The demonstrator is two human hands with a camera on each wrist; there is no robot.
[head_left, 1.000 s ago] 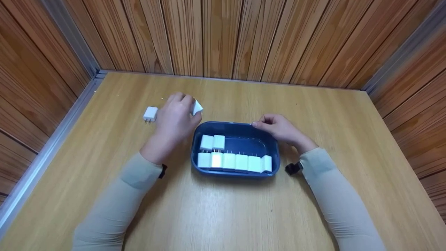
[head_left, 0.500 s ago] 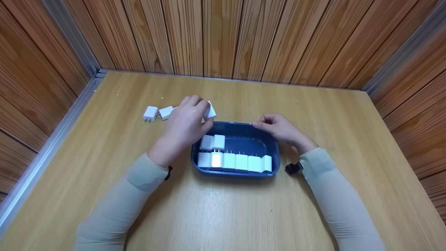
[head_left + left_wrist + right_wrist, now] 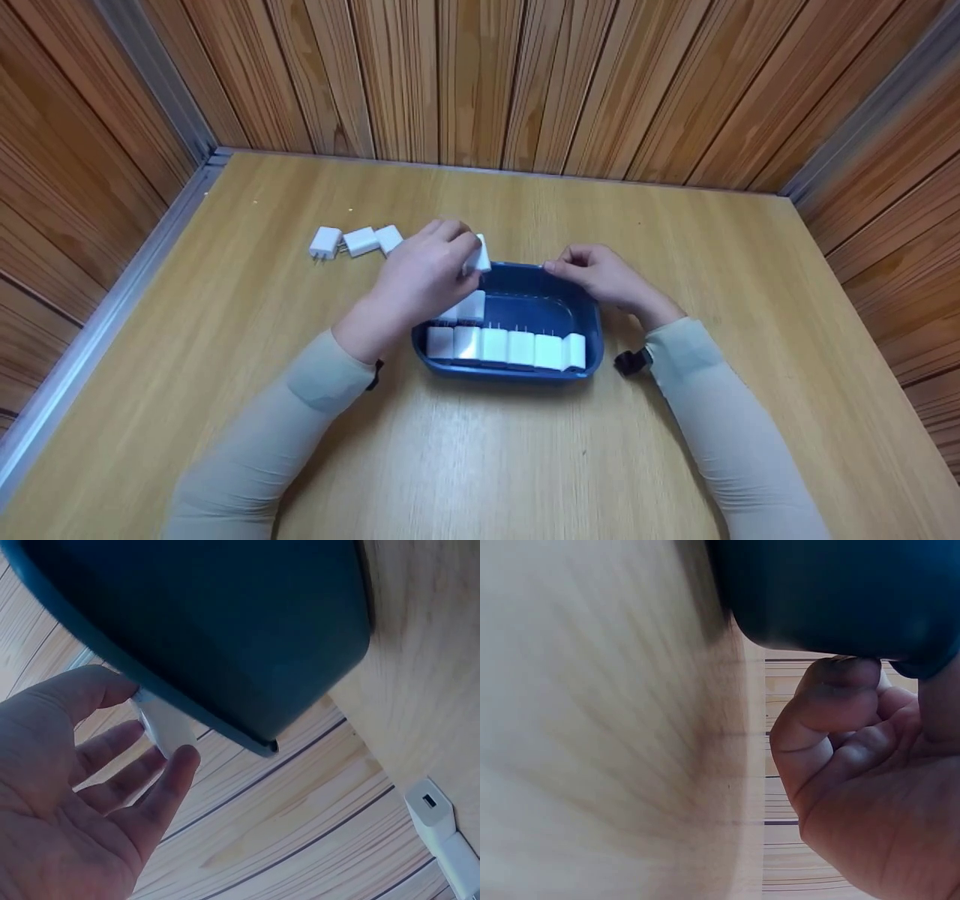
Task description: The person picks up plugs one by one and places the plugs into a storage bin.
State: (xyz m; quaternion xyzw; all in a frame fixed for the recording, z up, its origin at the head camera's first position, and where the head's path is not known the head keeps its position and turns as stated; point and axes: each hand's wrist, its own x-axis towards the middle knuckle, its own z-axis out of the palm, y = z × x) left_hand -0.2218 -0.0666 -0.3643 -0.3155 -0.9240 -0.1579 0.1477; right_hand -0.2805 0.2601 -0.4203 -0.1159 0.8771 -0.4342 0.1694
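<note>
My left hand [image 3: 427,270] pinches a white USB charger plug [image 3: 478,256] between thumb and fingers, over the back left rim of a blue bin [image 3: 506,374]. In the left wrist view that charger [image 3: 166,724] shows between the fingertips, near the bin's rim. My right hand [image 3: 606,279] grips the bin's back right rim with thumb and curled fingers; the right wrist view shows the hand [image 3: 855,765] against the bin wall. Inside the bin, a front row of several white chargers [image 3: 493,346] stands with prongs toward the back. Behind it at left is another charger [image 3: 471,306], its neighbour partly covered by my left hand.
Left of the bin, three white chargers lie on the wooden table [image 3: 510,457]: one at the far left [image 3: 325,243], one in the middle [image 3: 361,241], and one close to my left hand [image 3: 389,239]. A wood-panelled wall [image 3: 480,82] borders the table's back.
My left hand has carried the charger rightward and slightly nearer, to over the bin's back rim. Two chargers it had covered on the table now show. The right hand has stayed at the rim.
</note>
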